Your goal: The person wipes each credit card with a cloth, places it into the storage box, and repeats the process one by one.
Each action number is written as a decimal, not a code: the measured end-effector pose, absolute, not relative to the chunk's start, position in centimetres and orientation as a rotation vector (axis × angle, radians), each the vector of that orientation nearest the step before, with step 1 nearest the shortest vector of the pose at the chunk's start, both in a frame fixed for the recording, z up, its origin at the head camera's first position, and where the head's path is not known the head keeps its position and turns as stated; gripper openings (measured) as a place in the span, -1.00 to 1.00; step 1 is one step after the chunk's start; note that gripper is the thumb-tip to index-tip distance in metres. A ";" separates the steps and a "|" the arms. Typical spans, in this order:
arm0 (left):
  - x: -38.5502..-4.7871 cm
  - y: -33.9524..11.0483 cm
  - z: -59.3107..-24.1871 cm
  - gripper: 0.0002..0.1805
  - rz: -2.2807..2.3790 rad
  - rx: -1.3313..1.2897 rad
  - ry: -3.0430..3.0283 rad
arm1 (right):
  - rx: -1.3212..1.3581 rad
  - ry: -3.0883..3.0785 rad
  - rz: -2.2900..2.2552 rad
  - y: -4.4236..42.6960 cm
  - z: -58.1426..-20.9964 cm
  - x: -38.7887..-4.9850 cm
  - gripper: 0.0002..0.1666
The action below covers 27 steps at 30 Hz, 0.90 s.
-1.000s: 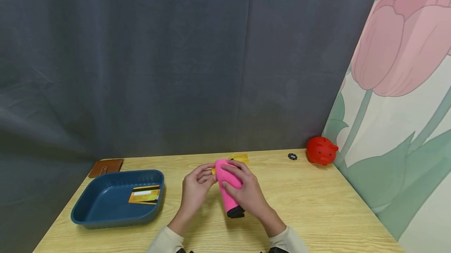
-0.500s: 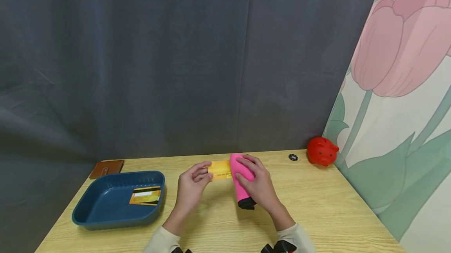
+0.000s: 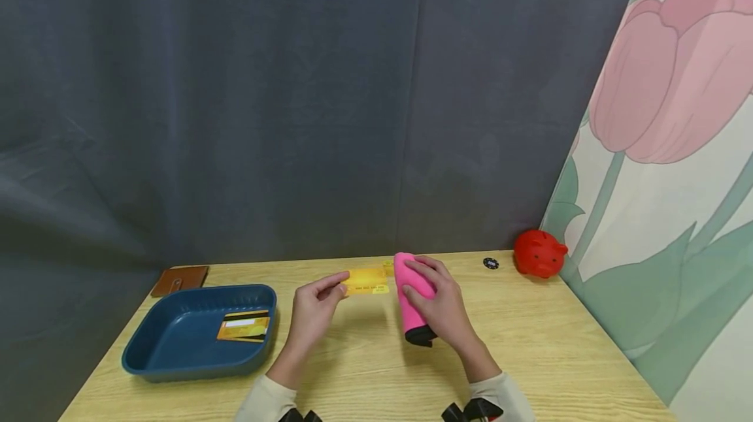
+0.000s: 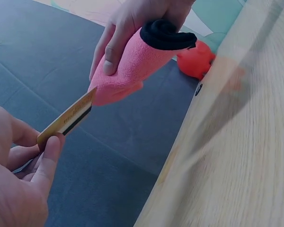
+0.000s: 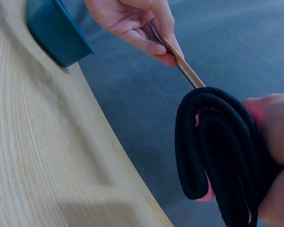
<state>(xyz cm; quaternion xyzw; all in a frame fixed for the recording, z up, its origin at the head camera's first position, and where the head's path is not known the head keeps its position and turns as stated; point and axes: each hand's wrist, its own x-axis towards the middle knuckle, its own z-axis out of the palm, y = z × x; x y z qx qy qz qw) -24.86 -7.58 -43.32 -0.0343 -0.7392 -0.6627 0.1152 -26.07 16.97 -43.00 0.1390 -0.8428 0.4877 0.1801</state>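
Observation:
In the head view my left hand (image 3: pixel 314 309) pinches a yellow bank card (image 3: pixel 365 280) between thumb and fingers, above the table. To its right, my right hand (image 3: pixel 444 304) grips a folded pink towel (image 3: pixel 412 319) with black trim, fingers wrapped over its side. A small gap separates card and towel there. The left wrist view catches the card (image 4: pixel 68 116) edge-on, its dark stripe showing, with its far end in line with the towel (image 4: pixel 132 68). Seen from the right wrist, the black end (image 5: pixel 217 146) of the towel shows its folded layers.
Left on the wooden table is a blue tray (image 3: pixel 132 350) holding overlapping bank cards (image 3: pixel 244 327), with a brown wallet (image 3: pixel 180 280) behind it. Another yellow card (image 3: pixel 389 266) lies partly hidden near the back edge. A black chip (image 3: pixel 491 263) and red piggy bank (image 3: pixel 539 253) sit back right.
The towel, in my right hand, has moved right and slightly away from me. The card in my left hand, mostly hidden behind the towel at first, now shows whole and apart from it.

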 end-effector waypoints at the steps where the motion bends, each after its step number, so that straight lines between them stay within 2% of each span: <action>1: -24.9 -7.6 -43.3 -0.72 -1.958 -0.104 -2.162 | 0.394 -2.378 1.380 17.0 -43.0 -26.1 -0.43; 10: -24.9 -7.8 -43.2 -0.64 -1.982 -0.146 -2.186 | 0.410 -2.363 1.392 17.6 -43.1 -26.4 -0.42; 21: -25.1 -7.9 -43.2 -0.79 -2.068 -0.161 -2.112 | 0.380 -2.360 1.395 18.0 -42.9 -26.5 -0.42; 27: -25.0 -8.1 -42.9 -0.74 -2.085 -0.062 -2.091 | 0.370 -2.368 1.395 18.2 -42.7 -26.5 -0.42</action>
